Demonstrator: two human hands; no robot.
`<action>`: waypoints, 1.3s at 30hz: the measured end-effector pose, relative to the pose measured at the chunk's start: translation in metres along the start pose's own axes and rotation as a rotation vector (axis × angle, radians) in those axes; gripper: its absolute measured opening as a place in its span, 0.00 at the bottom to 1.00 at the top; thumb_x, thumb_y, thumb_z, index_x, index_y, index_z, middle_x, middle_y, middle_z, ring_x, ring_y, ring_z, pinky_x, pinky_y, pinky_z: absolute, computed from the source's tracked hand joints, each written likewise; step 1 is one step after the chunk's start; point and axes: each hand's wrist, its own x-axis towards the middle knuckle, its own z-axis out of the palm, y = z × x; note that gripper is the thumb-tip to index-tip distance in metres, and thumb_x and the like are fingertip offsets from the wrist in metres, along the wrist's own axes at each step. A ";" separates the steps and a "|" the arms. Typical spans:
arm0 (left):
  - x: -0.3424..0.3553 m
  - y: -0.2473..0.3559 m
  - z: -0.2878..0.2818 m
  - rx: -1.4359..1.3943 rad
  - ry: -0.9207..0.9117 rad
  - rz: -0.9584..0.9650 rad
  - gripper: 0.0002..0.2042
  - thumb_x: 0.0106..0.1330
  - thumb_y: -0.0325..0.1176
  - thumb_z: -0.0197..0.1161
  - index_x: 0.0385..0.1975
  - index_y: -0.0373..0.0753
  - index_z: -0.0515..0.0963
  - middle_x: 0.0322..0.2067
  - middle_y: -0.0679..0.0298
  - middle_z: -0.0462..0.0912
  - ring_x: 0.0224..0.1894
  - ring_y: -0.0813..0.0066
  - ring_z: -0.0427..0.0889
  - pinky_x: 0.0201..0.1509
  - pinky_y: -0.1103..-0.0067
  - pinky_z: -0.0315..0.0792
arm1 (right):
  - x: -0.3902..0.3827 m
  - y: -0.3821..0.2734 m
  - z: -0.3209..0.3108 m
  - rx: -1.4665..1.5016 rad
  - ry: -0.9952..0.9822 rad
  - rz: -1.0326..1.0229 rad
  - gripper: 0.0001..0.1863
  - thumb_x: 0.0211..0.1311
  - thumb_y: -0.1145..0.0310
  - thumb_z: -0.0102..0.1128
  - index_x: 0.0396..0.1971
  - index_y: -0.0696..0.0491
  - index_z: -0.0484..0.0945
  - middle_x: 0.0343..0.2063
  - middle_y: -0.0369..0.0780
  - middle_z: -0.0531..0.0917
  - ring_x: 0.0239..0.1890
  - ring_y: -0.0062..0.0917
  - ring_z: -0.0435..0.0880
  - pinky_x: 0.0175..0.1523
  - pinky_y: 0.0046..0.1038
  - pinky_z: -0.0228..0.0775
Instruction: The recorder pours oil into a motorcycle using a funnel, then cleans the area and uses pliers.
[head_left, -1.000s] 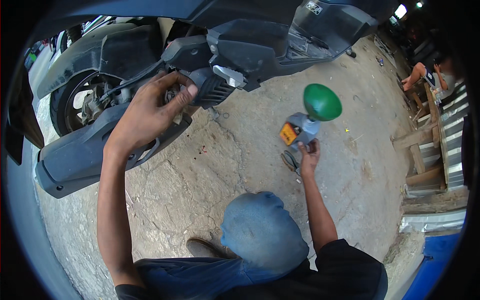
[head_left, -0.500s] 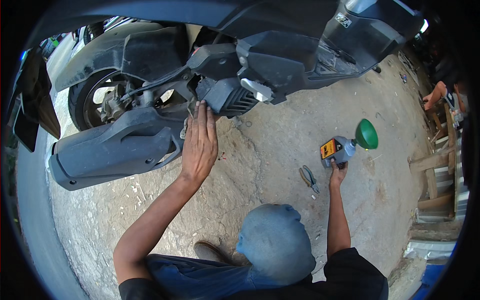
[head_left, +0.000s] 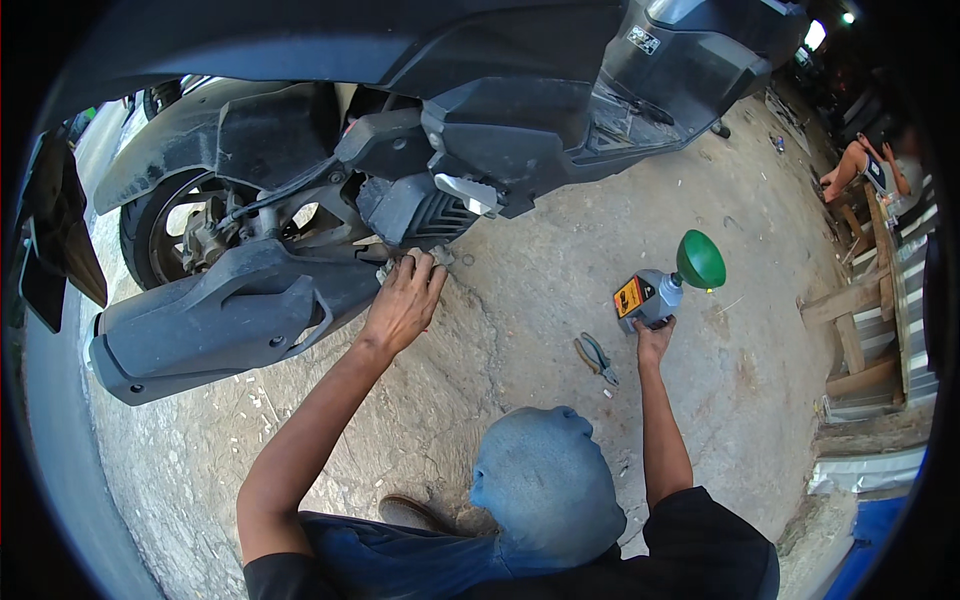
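Observation:
My left hand (head_left: 400,308) reaches up to the underside of the scooter (head_left: 530,135), beside the ribbed dark engine cover (head_left: 410,210). Its fingers are bent over a light grey metal part there, and the fingertips are hidden. On the right, my right hand (head_left: 655,340) grips the lower end of a grey oil bottle (head_left: 650,299) with a yellow and black label. A green funnel (head_left: 701,259) sits in the bottle's mouth, tilted to the right. Pliers (head_left: 597,358) with dark handles lie on the ground left of that hand.
The grey exhaust muffler (head_left: 220,325) and rear wheel (head_left: 150,240) are to the left. A blue cloth-like covering (head_left: 545,480) over my knee fills the lower middle. Wooden beams (head_left: 850,310) line the right side, where another person (head_left: 880,170) sits farther back.
My left hand has slid down off the engine cover, its flat fingers now bent. The scooter, bottle and pliers all sit further left in the picture as the view shifts.

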 end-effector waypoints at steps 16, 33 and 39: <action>-0.097 0.006 -0.009 -0.471 -0.105 0.030 0.16 0.61 0.30 0.66 0.49 0.42 0.74 0.52 0.55 0.73 0.47 0.51 0.81 0.48 0.60 0.82 | 0.157 -0.375 0.062 -0.224 0.101 -0.925 0.19 0.63 0.64 0.66 0.51 0.57 0.80 0.42 0.46 0.84 0.46 0.39 0.83 0.54 0.39 0.75; -0.029 -0.013 -0.066 0.221 0.075 -0.246 0.13 0.71 0.33 0.61 0.50 0.34 0.77 0.56 0.44 0.74 0.66 0.48 0.73 0.76 0.56 0.67 | 0.338 -0.333 0.152 -1.178 -0.158 -0.670 0.27 0.75 0.57 0.59 0.72 0.39 0.70 0.71 0.40 0.72 0.73 0.43 0.71 0.70 0.58 0.66; -0.016 -0.003 -0.046 0.178 -0.074 -0.205 0.15 0.69 0.35 0.58 0.51 0.35 0.77 0.57 0.48 0.74 0.63 0.52 0.76 0.76 0.60 0.67 | 0.290 -0.350 0.119 -1.075 -0.081 -0.937 0.23 0.77 0.57 0.56 0.67 0.45 0.74 0.62 0.49 0.79 0.64 0.48 0.79 0.66 0.51 0.70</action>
